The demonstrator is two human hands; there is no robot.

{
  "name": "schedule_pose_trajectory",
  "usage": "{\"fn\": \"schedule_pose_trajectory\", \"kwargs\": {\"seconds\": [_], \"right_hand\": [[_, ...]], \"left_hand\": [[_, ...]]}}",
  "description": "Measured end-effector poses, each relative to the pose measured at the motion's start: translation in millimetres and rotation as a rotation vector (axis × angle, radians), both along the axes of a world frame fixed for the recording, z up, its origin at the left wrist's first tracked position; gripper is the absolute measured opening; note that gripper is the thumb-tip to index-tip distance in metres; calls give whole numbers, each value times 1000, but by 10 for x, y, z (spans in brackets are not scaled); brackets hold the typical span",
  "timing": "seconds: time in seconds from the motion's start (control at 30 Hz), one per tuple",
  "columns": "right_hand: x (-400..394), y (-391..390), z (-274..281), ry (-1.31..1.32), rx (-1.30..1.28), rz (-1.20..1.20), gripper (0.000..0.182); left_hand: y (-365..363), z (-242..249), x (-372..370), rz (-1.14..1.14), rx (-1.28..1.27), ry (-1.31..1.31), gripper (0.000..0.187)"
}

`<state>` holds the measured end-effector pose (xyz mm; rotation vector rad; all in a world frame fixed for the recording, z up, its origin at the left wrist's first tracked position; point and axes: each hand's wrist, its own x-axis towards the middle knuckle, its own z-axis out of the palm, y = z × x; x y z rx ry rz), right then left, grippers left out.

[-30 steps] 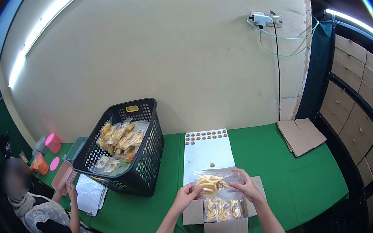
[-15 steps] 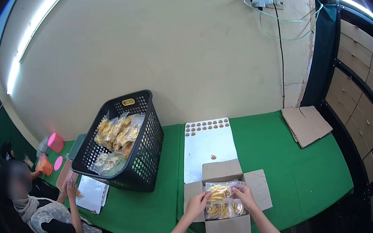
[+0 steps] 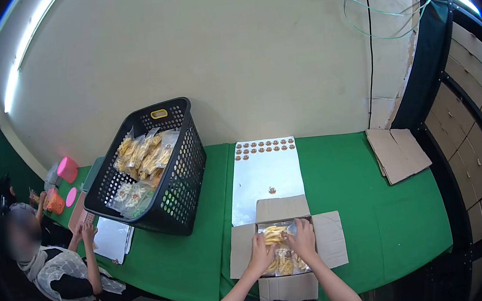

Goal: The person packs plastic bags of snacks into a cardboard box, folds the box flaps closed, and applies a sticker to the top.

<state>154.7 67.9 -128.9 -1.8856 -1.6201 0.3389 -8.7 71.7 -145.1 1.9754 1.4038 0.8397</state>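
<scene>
An open cardboard box [image 3: 289,288] sits before me with its flaps folded outward. Clear bags of yellow, finger-shaped snacks lie inside: an upper snack bag [image 3: 272,235] with a small brown round sticker, and more snack bags [image 3: 287,264] nearer me. My left hand [image 3: 260,255] rests at the upper bag's left edge, thumb and fingers apart. On the bag's right side lies my right hand [image 3: 302,241], fingers stretched along the box's inner edge and thumb near the sticker. Both hands touch the bag and partly cover it.
Behind the box lies a white sticker sheet [image 3: 265,174] with rows of round stickers. A black basket [image 3: 184,191] of snack bags stands left. Flattened cardboard [image 3: 399,155] lies right on the green tablecloth [image 3: 369,213]. At far left a co-worker [image 3: 70,277] handles things near white sheets [image 3: 112,238].
The upper snack bag has gone down into the box. My hands have loosened from pinching its edges to lying on it with fingers apart. The view has tilted slightly downward.
</scene>
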Motion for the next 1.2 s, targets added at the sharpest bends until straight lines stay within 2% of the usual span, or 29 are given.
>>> {"fn": "schedule_pose_trajectory", "kwargs": {"seconds": [0.1, 0.23, 0.33, 0.5, 0.8, 1.0, 1.2], "right_hand": [[-56, -9, 69, -106, 89, -71, 52], [-146, -161, 39, -113, 123, -54, 46], [-214, -299, -187, -158, 19, 101, 47], [-217, -334, -516, -186, -95, 118, 51], [-217, -330, -566, -216, -122, 124, 52], [-244, -367, -424, -193, -7, 105, 50], [-224, -380, -384, -118, 88, 95, 51]], "left_hand": [[-90, 80, 91, 23, 71, 166, 56], [-149, 186, 161, -108, 75, 352, 56], [-147, 49, 189, -166, 47, 391, 55], [-170, -314, 200, -121, 62, 486, 57], [-140, -336, 195, -138, 26, 410, 58], [-230, -263, 194, -54, 249, 375, 58], [-243, -195, 182, -38, 252, 230, 55]]}}
